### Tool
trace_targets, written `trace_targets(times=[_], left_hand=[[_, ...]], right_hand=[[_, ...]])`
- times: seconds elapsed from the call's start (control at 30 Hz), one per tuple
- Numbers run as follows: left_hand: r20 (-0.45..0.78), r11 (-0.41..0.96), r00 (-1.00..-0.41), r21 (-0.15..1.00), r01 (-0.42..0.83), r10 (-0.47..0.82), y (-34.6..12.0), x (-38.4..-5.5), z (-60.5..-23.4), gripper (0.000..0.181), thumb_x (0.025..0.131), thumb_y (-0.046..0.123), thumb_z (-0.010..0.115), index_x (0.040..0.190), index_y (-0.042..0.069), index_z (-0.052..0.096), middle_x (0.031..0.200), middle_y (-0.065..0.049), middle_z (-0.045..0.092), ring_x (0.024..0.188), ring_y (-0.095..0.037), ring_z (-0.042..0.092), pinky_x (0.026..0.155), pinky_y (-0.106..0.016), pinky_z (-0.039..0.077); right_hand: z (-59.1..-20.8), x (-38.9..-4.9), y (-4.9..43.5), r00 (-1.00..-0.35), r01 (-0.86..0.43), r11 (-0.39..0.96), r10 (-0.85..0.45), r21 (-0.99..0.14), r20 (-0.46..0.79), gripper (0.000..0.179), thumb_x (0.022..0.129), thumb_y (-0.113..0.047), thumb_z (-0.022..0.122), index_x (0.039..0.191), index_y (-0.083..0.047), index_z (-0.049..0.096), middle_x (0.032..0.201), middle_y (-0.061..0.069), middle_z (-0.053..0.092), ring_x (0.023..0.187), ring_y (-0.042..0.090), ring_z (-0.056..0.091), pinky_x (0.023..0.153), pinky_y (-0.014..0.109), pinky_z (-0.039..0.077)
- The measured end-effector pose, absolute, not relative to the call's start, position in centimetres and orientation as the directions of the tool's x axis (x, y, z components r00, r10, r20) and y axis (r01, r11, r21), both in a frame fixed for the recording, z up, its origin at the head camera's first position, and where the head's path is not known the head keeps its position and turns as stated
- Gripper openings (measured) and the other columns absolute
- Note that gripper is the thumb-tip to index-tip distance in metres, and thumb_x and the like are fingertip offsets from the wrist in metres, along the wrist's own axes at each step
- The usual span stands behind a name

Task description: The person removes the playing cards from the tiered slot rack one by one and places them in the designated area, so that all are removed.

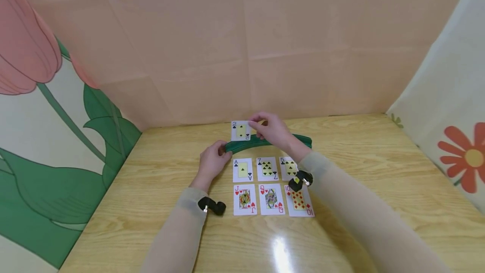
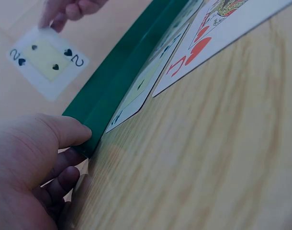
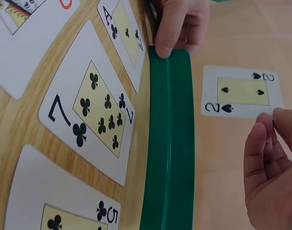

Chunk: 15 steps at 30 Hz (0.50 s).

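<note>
A two of spades playing card is pinched at its upper right corner by my right hand, face toward me. It is held upright above the left part of a curved green card holder. My left hand grips the holder's left end, thumb on the near side in the left wrist view. In the right wrist view, a lengthwise groove line runs along the green holder, and the card appears apart from it. My right forearm hides part of the holder in the head view.
Face up before the holder lie the ace, seven and five of clubs. Nearer me are the jack and queen of hearts and the ten of diamonds. A pink cloth hangs behind the wooden table.
</note>
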<state>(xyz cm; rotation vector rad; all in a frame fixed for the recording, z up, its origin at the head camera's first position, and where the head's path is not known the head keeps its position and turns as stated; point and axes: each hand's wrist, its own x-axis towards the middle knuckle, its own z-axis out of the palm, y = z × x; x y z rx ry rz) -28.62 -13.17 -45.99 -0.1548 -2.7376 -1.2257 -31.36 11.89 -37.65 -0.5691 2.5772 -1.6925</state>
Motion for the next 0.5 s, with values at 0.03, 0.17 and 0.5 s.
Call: trace_targets(times=[0.03,0.17,0.5], left_hand=[[0.171,0.666,-0.985,0.730,0.151,0.037,-13.2,-28.7,-46.0,0.026,0.105,0.022,0.078,0.129,0.014,0.074,0.108,-0.005,0.072,0.096,-0.027,0.059,0.089,-0.044,0.047],[0.178,0.673,-0.983,0.723,0.157,0.037,-13.3,-28.8,-46.2,0.027,0.104,0.021,0.079,0.130,0.013,0.074,0.108,-0.005,0.071,0.096,-0.026,0.059,0.089,-0.044,0.046],[0.174,0.672,-0.984,0.725,0.154,0.037,-13.4,-28.9,-46.1,0.028,0.105,0.022,0.078,0.132,0.013,0.074,0.109,-0.005,0.071,0.097,-0.026,0.059,0.089,-0.045,0.046]], right_hand=[[-37.6,-31.3,12.1,-0.935,-0.296,0.354,-0.298,-0.887,0.193,0.020,0.112,-0.029,0.069,0.125,-0.015,0.074,0.104,0.026,0.070,0.090,0.050,0.067,0.079,0.057,0.058],[-37.4,-30.9,13.0,-0.941,-0.286,0.354,-0.278,-0.890,0.192,0.018,0.112,-0.030,0.068,0.123,-0.016,0.074,0.106,0.024,0.070,0.090,0.045,0.068,0.081,0.058,0.058],[-36.9,-29.1,14.7,-0.949,-0.272,0.337,-0.251,-0.901,0.193,0.021,0.112,-0.031,0.070,0.125,-0.015,0.073,0.110,0.015,0.072,0.086,0.034,0.067,0.077,0.044,0.060]])
